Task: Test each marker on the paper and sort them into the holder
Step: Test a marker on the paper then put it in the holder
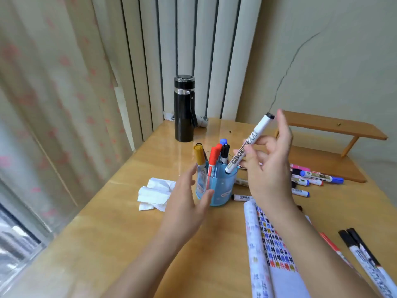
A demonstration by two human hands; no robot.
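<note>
Marker (250,143) pinched in right hand (269,166) over crowded holder (221,189), left hand (186,201) slack alongside, tissue (155,194) nearby.

Paper (281,282) past bottom edge; loose markers (315,179) partly behind right hand (268,168)

white marker (256,134) tilted over blue holder (219,189)

Entry: we read "BOARD" in black capitals along the barrel of the white marker (236,158); the letters before it were not legible. On the paper (274,239) we noted rows of repeated "井"-like marks in several colours. The barcoded marker (241,197) on the desk had unreadable digits.
</note>
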